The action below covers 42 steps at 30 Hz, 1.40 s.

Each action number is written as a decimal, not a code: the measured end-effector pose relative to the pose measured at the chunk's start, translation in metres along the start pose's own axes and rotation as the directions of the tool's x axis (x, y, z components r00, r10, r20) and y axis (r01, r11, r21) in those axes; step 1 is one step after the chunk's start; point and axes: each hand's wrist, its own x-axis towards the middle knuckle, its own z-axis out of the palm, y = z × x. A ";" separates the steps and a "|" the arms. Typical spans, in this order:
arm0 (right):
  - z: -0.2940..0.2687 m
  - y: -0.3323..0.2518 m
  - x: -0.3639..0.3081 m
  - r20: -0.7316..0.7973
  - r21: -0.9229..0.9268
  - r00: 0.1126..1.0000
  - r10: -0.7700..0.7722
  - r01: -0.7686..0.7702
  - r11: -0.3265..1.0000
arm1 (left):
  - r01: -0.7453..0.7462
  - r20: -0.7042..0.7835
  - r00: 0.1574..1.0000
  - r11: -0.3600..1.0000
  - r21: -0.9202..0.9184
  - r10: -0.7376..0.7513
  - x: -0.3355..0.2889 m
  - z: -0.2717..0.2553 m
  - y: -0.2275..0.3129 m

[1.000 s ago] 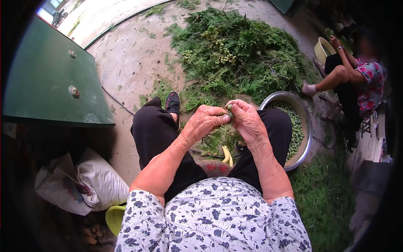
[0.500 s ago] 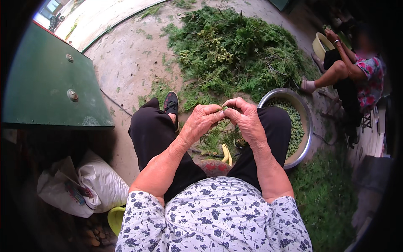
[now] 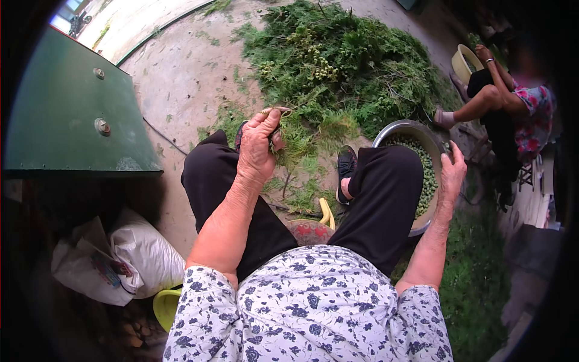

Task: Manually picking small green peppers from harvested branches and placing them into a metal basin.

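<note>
My left hand [image 3: 259, 142] is raised above my left knee. Its thumb and fingers pinch a thin green conifer sprig [image 3: 291, 112], part of which sticks out to the right. Over the right rim of a metal basin [image 3: 445, 158] is my right hand [image 3: 452, 172], fingers bent together. Something small and greenish shows at its fingertips, too small to name surely. Many round green seed cones [image 3: 427, 181] lie in the basin, which stands beside my right knee. Beyond my feet spreads a big heap of cut conifer branches [image 3: 350, 66].
A green metal cabinet [image 3: 72, 114] stands at left, white sacks [image 3: 145, 253] and a yellow-green bowl [image 3: 166, 308] below it. A yellow curved handle [image 3: 327, 214] rises between my legs. At far right a co-worker [image 3: 512, 99] sits by a cream basin [image 3: 463, 63]. Greenery [image 3: 470, 283] covers the right floor.
My hands, together at the middle before, have parted. The left has gone up and left with the sprig; the right has swung right to the basin's rim. My knees are slightly wider apart.
</note>
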 end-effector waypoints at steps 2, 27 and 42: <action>-0.002 0.011 -0.003 -0.065 -0.261 0.990 -0.126 0.105 0.960 | 0.001 0.020 1.000 0.996 -0.091 0.000 0.005 -0.006 0.000; 0.121 -0.141 -0.109 0.860 0.378 0.490 -0.145 -0.420 0.825 | -0.011 0.088 0.993 0.821 -0.571 0.075 0.021 -0.030 0.022; 0.162 -0.105 -0.076 0.950 0.256 -0.299 -0.095 0.565 0.784 | -0.202 -0.217 0.957 0.979 -0.028 0.191 0.090 -0.048 0.108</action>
